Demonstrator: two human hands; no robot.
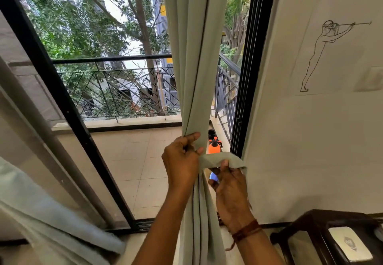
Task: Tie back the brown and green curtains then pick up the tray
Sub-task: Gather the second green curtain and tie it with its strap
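the curtain point(194, 78), beside the door frame point(247, 74), is gripped bunched by the left hand point(181, 161); its tie point(222, 158) is pinched by the right hand point(230, 190). judged soft and light, it is best held at the gather.

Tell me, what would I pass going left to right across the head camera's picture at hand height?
Black door frame → left hand gripping the green curtain → right hand pinching the tie-back strip → white wall.
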